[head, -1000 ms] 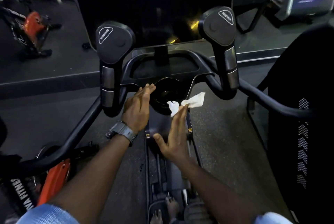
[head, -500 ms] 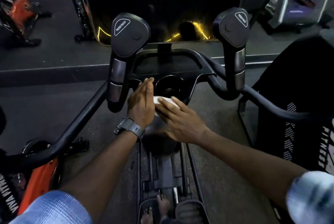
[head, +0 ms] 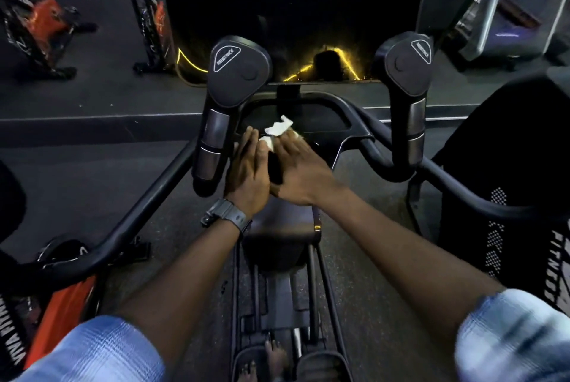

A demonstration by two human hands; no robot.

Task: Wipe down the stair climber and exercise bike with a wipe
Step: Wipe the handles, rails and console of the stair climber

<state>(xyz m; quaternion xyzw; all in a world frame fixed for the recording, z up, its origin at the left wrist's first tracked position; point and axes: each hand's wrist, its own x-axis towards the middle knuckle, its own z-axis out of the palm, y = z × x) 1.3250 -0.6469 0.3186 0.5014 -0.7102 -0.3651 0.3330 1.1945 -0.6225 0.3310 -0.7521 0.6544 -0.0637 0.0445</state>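
Note:
I stand on the black stair climber; its console tray (head: 324,125) lies ahead between two upright resistance handles (head: 237,70) (head: 407,63). My left hand (head: 246,171), with a watch on the wrist, stretches forward with straight fingers at the tray's near left edge. My right hand (head: 296,171) lies beside it, fingers straight, pressing the white wipe (head: 277,130) against the tray's front. The crumpled wipe pokes out past both sets of fingertips and touches my left fingers too. An orange exercise bike (head: 61,304) stands at the lower left.
Curved black rails (head: 138,215) run back on both sides of me. A black mesh-panelled machine (head: 509,165) stands close on the right. More orange bikes (head: 46,17) stand at the far left on the dark floor. A bare foot (head: 274,357) rests on the pedals below.
My right hand carried the wipe from the cup holder's right side leftward and forward to the tray's front edge. The left hand stretched forward beside it. My head tilted up slightly.

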